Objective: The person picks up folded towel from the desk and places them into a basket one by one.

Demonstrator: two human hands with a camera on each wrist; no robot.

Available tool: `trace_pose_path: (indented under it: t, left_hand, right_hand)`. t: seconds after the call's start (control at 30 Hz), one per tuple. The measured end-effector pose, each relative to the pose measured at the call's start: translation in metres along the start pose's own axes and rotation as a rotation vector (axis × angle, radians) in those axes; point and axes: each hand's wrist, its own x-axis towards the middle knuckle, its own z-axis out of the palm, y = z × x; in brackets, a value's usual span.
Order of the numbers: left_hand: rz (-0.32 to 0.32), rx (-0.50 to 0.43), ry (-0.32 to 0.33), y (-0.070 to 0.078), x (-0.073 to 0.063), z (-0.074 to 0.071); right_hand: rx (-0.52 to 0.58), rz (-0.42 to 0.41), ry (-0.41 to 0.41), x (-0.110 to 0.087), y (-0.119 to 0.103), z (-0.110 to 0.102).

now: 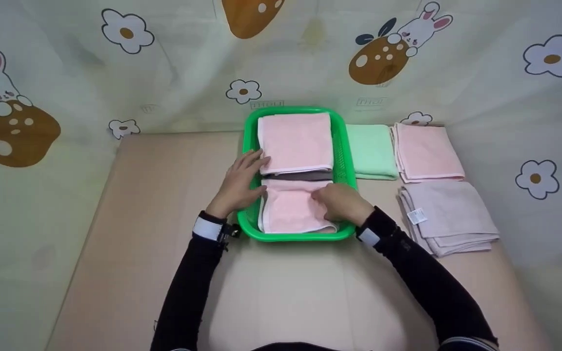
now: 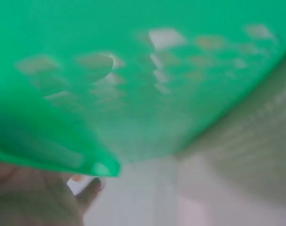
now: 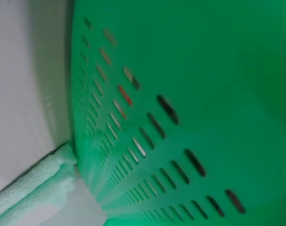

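Observation:
Inside a green plastic basket [image 1: 302,237] lie two folded pink towels, a far one [image 1: 295,141] and a near one [image 1: 293,207]. Between them shows a strip of a dark grey cloth [image 1: 300,175]. My left hand [image 1: 239,183] reaches over the basket's left rim, fingers spread, fingertips and thumb at the towels' left edges. On the right side of the near pink towel rests my right hand [image 1: 344,202], its fingertips pressing the rumpled surface. Both wrist views mostly show the slotted basket wall [image 3: 147,141]; the left hand [image 2: 35,193] appears blurred under the rim.
Right of the basket lie a folded mint-green towel [image 1: 371,151], a folded pink towel [image 1: 427,152] and a grey-lilac folded towel stack [image 1: 451,214] with a white label. A patterned cloth [image 1: 183,73] hangs behind and beside the beige table [image 1: 164,195].

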Motion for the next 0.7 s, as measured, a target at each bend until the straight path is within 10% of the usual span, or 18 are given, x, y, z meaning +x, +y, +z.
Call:
trace_pose_path:
  t: [0.37, 0.57, 0.7]
  left_hand:
    - [-0.081, -0.154, -0.003, -0.006, 0.002, 0.005]
    - [-0.081, -0.145, 0.017, -0.006, 0.002, 0.006]
    - [-0.087, -0.134, 0.015, -0.006, 0.001, 0.008]
  right_hand:
    - [0.297, 0.007, 0.136, -0.012, 0.015, -0.026]
    - [0.441, 0.165, 0.526, -0.029, 0.077, -0.064]
    - [0.461, 0.292, 0.574, -0.022, 0.129, -0.052]
